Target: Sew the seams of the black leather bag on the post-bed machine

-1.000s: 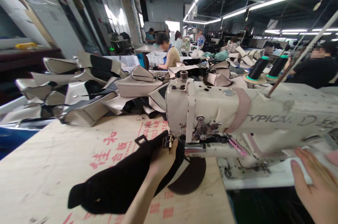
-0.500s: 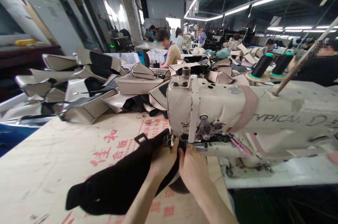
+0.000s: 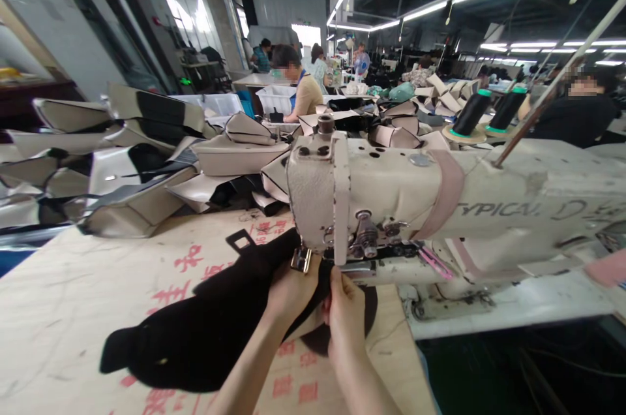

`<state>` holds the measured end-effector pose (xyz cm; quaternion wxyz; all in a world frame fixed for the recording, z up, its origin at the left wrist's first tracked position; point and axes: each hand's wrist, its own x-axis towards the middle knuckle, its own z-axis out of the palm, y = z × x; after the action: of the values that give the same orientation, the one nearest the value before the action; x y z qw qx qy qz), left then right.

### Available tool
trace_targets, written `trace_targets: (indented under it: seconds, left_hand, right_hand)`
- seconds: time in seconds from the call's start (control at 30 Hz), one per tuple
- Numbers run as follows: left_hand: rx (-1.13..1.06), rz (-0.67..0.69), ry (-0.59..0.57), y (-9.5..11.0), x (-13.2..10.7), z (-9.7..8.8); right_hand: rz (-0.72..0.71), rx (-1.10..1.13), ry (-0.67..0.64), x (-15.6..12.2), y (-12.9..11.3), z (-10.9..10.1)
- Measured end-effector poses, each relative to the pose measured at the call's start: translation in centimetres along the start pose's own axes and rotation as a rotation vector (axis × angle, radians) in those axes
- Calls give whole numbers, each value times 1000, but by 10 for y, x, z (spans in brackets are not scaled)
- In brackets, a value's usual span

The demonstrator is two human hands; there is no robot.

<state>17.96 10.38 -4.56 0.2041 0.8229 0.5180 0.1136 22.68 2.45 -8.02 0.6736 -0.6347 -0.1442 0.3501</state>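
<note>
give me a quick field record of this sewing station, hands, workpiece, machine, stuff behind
left hand: pressed on the black fabric piece by the needle area
right hand: fingertips on the same piece, beside the left hand
machine: beige sewing machine, head above both hands
surface: plywood table with red print
behind: heap of beige and black sewn parts; two black thread cones

Both arms are showing bare all the way down the frame, no sleeves coming into view at all. The left hand (image 3: 288, 290) and right hand (image 3: 345, 308) aren't wearing gloves, and I'm not spotting any rings, a watch or a bracelet on either wrist. Nails are looking short and plain, though it's blurry.
</note>
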Motion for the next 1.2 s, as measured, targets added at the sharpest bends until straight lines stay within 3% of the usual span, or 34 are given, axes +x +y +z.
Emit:
trace_targets:
  seconds: [0.1, 0.27, 0.53, 0.63, 0.7, 0.77, 0.83, 0.93, 1.0, 1.07, 1.1, 1.13, 1.2]
  left_hand:
    - [-52, 14, -29, -3, 1, 0]
    - [-139, 53, -43, -4, 1, 0]
    - [-268, 116, -58, -6, 7, -5]
    - [-312, 157, -53, -8, 10, -4]
    - [-342, 177, -45, -8, 11, -4]
    - [-370, 195, -41, -8, 12, -4]
    - [-391, 213, -45, -7, 12, -6]
    - [-416, 226, -43, -5, 11, -8]
    - [-428, 222, -35, -4, 10, -9]
    - [-434, 208, -29, -3, 10, -9]
    - [-435, 201, -29, -3, 9, -9]
    - [-436, 196, -33, -2, 9, -10]
    - [-440, 199, -46, -2, 9, -10]
  right_hand:
    - [-8, 112, -113, -4, 1, -11]
    - [3, 245, -48, -4, 5, -11]
    - [74, 272, -2, 0, 0, 0]
    - [86, 254, -51, -2, -4, -2]
    - [63, 183, -119, -5, -8, -15]
    - [-7, 55, -158, -9, -14, -43]
    - [-119, -94, -104, -11, -22, -88]
    - [-371, -381, 172, -10, -41, -174]
    - [-561, -694, 428, -6, -57, -228]
    - [-807, -921, 667, 0, -71, -271]
    - [-907, -996, 716, 4, -77, -288]
    - [-991, -1061, 729, 9, -81, -301]
    - [-1093, -1185, 617, 18, -84, -321]
